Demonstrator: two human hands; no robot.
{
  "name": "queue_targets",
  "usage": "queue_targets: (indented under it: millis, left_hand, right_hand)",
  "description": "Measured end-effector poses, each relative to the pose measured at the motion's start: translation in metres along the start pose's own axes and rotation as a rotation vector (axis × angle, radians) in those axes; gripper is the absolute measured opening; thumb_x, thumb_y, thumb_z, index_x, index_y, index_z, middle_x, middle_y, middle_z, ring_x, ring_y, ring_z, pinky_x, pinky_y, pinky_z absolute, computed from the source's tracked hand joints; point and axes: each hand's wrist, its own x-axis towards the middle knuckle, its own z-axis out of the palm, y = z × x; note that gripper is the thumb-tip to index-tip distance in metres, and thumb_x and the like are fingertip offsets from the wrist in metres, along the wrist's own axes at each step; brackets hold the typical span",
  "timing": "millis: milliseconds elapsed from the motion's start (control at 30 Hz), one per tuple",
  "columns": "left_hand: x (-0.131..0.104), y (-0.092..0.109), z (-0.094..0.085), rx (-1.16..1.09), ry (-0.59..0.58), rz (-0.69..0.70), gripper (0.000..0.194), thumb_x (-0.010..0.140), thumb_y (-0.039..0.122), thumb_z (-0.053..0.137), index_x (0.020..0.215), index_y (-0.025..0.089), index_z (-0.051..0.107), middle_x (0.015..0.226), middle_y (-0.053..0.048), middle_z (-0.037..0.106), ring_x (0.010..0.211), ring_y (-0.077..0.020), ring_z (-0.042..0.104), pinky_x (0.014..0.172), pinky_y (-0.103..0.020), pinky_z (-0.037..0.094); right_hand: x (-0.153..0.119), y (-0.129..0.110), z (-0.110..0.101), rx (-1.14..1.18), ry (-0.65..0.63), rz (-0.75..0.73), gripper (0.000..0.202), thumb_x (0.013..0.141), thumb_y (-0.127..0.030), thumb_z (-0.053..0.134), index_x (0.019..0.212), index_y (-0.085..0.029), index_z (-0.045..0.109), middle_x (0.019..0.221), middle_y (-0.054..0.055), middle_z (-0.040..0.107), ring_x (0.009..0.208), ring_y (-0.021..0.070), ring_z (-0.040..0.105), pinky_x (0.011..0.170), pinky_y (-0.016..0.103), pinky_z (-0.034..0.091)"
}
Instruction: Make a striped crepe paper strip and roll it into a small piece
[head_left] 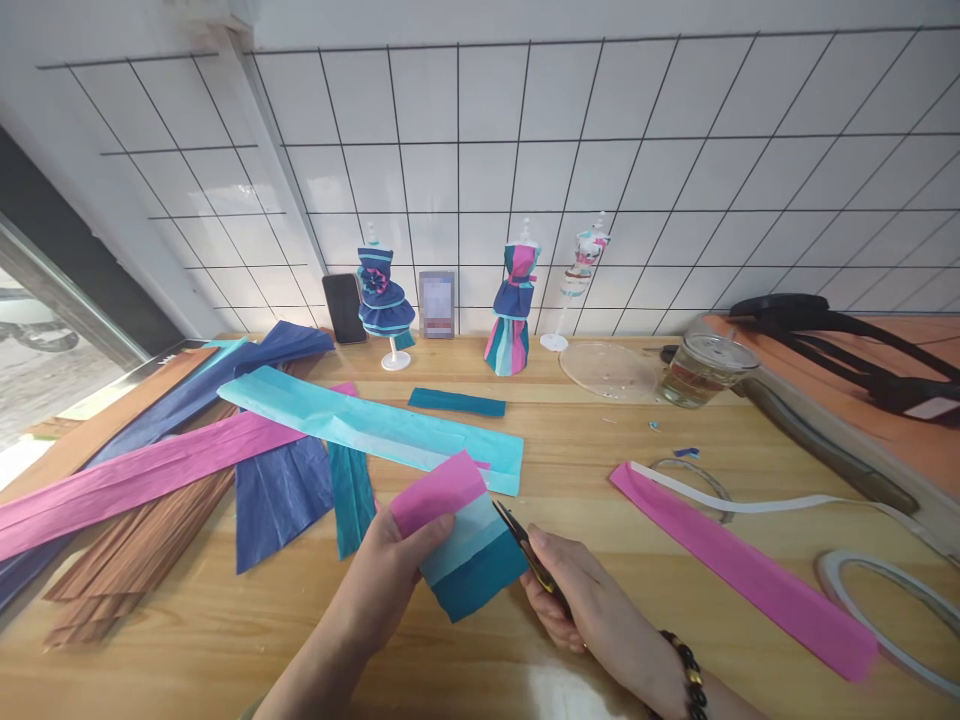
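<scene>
Above the counter (566,440), the left grip (386,565) pinches striped paper (469,545); the right grip (574,590) clasps scissors (546,575) at the paper's right edge. Behind the paper lies a turquoise strip (360,425); well right, a pink strip (742,570).

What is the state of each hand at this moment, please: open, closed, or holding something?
Left hand: closed, holding the pink, light-blue and teal strip piece.
Right hand: closed, holding the small dark scissors.

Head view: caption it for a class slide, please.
Left hand holds tricolour crepe paper, right hand scissors at its edge; beyond stand three miniature dress forms.
</scene>
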Motion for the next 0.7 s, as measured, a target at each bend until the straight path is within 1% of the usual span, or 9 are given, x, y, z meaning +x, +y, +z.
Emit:
queue_targets:
  millis: [133, 233, 333, 433, 600, 700]
  left_hand:
    - [0.0005, -0.0005, -0.0034, -0.005, 0.022, 0.02, 0.02, 0.075, 0.03, 0.065, 0.089, 0.016, 0.067, 0.069, -0.001, 0.061, 0.062, -0.0114, 0.053, 0.056, -0.02, 0.04]
    - [0.0004, 0.0013, -0.0041, -0.031, 0.026, 0.019, 0.018, 0.073, 0.028, 0.066, 0.087, 0.016, 0.068, 0.067, 0.0, 0.061, 0.06, -0.0101, 0.051, 0.055, -0.019, 0.04]
    - [0.0005, 0.0039, -0.0033, -0.029, 0.03, 0.013, 0.017, 0.072, 0.029, 0.067, 0.083, 0.016, 0.068, 0.061, 0.001, 0.059, 0.053, -0.0085, 0.049, 0.049, -0.018, 0.037]
    - [0.0004, 0.0052, -0.0023, -0.025, 0.026, 0.019, 0.015, 0.072, 0.029, 0.067, 0.078, 0.016, 0.068, 0.055, 0.002, 0.056, 0.048, -0.0071, 0.046, 0.046, -0.017, 0.036]
    - [0.0003, 0.0041, -0.0027, -0.006, 0.004, -0.007, 0.016, 0.07, 0.028, 0.068, 0.08, 0.016, 0.069, 0.059, 0.001, 0.06, 0.05, -0.008, 0.048, 0.047, -0.017, 0.037]
    - [0.0006, 0.0038, -0.003, -0.012, 0.001, -0.006, 0.018, 0.071, 0.028, 0.068, 0.085, 0.016, 0.07, 0.064, -0.001, 0.063, 0.055, -0.0095, 0.051, 0.051, -0.018, 0.04]
  right_hand:
    - [-0.0015, -0.0002, -0.002, 0.028, -0.028, -0.01, 0.049, 0.08, -0.064, 0.04, 0.067, -0.017, 0.044, 0.048, -0.009, 0.03, 0.037, 0.0027, 0.019, 0.035, 0.018, 0.016]
    - [-0.0022, -0.0009, -0.0026, 0.045, -0.008, -0.021, 0.049, 0.079, -0.064, 0.04, 0.07, -0.017, 0.046, 0.048, -0.009, 0.032, 0.036, 0.0025, 0.021, 0.035, 0.018, 0.018]
    - [-0.0018, -0.0014, -0.0027, 0.043, 0.003, -0.012, 0.05, 0.077, -0.066, 0.041, 0.068, -0.017, 0.046, 0.048, -0.009, 0.032, 0.035, 0.0022, 0.021, 0.034, 0.018, 0.017]
    - [0.0003, -0.0005, -0.0036, 0.061, 0.026, 0.002, 0.049, 0.078, -0.065, 0.041, 0.069, -0.017, 0.046, 0.048, -0.009, 0.033, 0.035, 0.002, 0.021, 0.034, 0.017, 0.017]
    - [0.0043, -0.0004, -0.007, 0.119, 0.125, 0.0, 0.048, 0.081, -0.064, 0.036, 0.068, -0.018, 0.044, 0.047, -0.009, 0.033, 0.034, 0.0019, 0.021, 0.034, 0.017, 0.017]
    - [0.0034, -0.0014, -0.0074, 0.078, 0.095, -0.019, 0.047, 0.082, -0.062, 0.038, 0.069, -0.018, 0.045, 0.049, -0.009, 0.033, 0.034, 0.0021, 0.022, 0.034, 0.017, 0.017]
